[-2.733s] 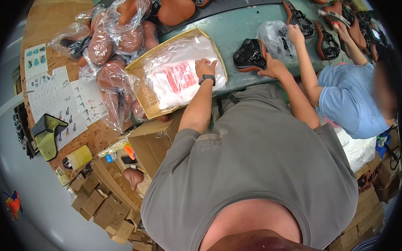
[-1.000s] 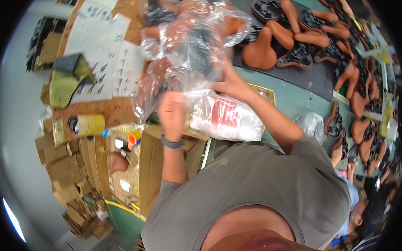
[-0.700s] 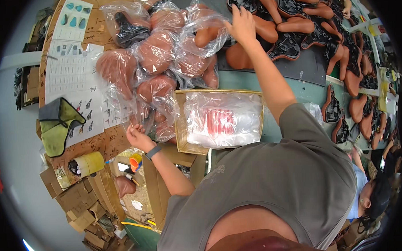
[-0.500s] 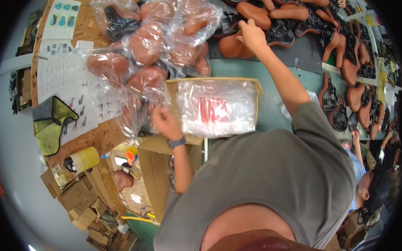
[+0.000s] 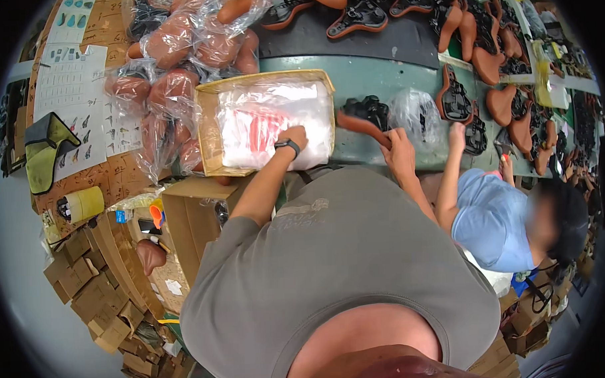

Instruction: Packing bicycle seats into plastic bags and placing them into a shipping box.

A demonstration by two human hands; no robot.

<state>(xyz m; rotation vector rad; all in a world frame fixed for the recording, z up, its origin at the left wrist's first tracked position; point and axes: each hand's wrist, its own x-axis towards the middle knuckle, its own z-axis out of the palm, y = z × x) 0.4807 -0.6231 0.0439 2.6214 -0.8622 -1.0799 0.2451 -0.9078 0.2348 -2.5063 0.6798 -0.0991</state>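
Note:
A brown and black bicycle saddle (image 5: pixel 361 123) is gripped at one end by my right hand (image 5: pixel 400 153), above the green table just right of an open cardboard box (image 5: pixel 331 98). A stack of clear plastic bags (image 5: pixel 237 143) with red print fills that box. My left hand (image 5: pixel 295 137), with a dark watch at the wrist, rests on the stack, its fingers curled and closed on the top plastic bag; the fingertips are partly hidden.
Several bagged brown saddles (image 5: pixel 171 43) are heaped at the far left. Unwrapped saddles (image 5: pixel 356 19) lie along the far side and right. A crumpled clear bag (image 5: pixel 416 115) sits beyond my right hand. A co-worker in blue (image 5: pixel 493 205) works close on my right.
My right hand has drawn a saddle from the far side back toward me. My left hand has moved from beside the bagged saddles onto the plastic bags. The view has shifted right.

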